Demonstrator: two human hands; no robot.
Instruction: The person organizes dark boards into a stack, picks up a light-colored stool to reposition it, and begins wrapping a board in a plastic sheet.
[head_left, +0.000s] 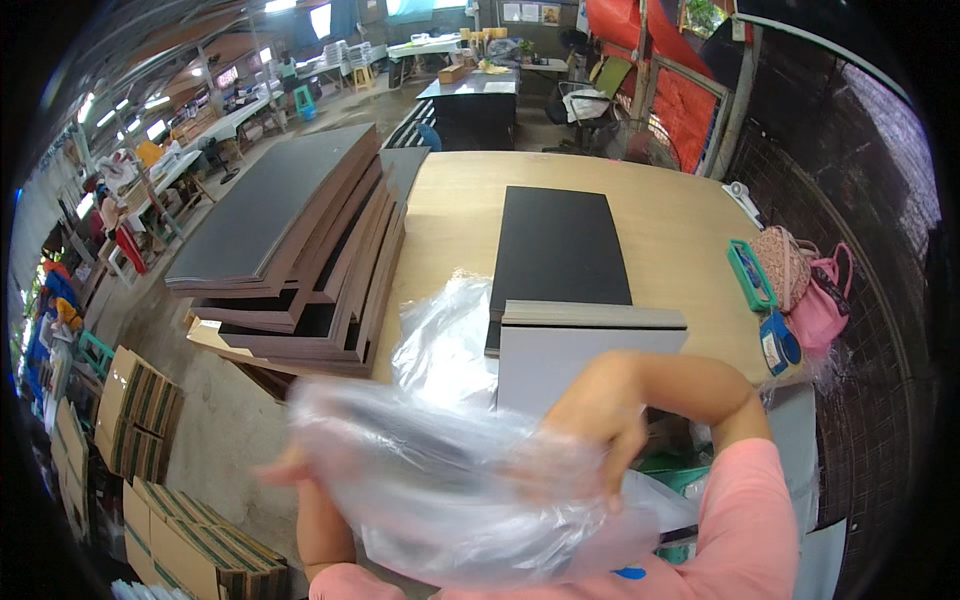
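Note:
A clear plastic bag (430,480), smeared by motion, stretches between my hands in front of my body. At its left end my left hand (288,466) grips it; the plastic hides most of the fingers. My right hand (590,430) bends down over the other end, its fingers curled on the film and partly blurred. Something dark shows through the plastic, but I cannot make out what. Just beyond the bag stands a stack of boards with a pale grey face (560,350). Behind it a black board (560,240) lies flat, with another crumpled clear plastic sheet (445,330) beside it.
A tall, uneven stack of dark boards (280,210) stands at the wooden table's (450,185) left. Along the right edge are a green tray (750,275), a pink bag (825,300) and a blue tape roll (778,343). Flattened cartons (190,540) stand on the floor at lower left.

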